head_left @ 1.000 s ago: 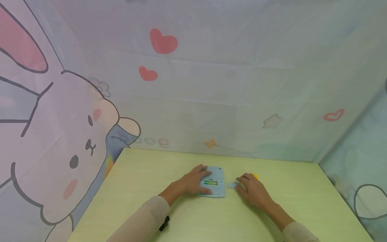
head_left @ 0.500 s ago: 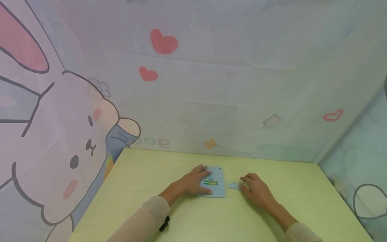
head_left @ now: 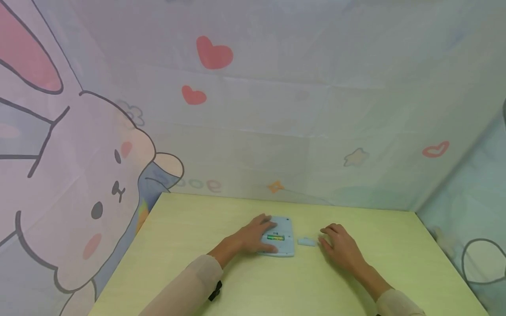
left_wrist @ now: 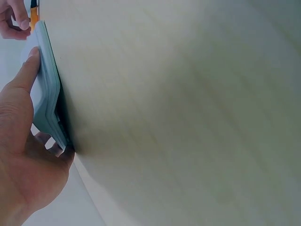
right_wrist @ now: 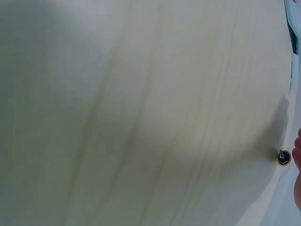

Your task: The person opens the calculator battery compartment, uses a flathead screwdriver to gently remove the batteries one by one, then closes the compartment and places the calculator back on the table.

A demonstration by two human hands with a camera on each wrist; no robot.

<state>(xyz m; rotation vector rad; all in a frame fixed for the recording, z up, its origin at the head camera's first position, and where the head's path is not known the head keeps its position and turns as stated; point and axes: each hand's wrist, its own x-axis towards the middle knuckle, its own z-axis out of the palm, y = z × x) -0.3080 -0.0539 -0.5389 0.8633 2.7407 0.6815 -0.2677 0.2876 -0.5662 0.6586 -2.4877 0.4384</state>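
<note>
A light blue calculator [head_left: 282, 248] lies back side up on the table, its battery slot uncovered with a green-and-gold battery [head_left: 275, 238] in it. My left hand [head_left: 253, 235] spans its left part, thumb and fingers holding it by the edges. To its right lies the small light blue battery cover [head_left: 307, 242]. Just beyond that, my right hand [head_left: 343, 248] hovers with loosely bent fingers, apart from the cover. In the left wrist view, an orange-and-black stick-like thing [left_wrist: 34, 18] lies close by the right fingers. Its round end [right_wrist: 283, 157] shows in the right wrist view.
The pale yellow table [head_left: 197, 224] reaches back to a hanging cloth backdrop [head_left: 276, 131] printed with hearts and a rabbit. More cloth hangs along the right side, with a dark loop drawn on it [head_left: 484, 239].
My right hand has drawn back to the right, off the battery cover, which now lies fully in sight. The yellow spot behind that hand is no longer seen from the head. My left hand stays put.
</note>
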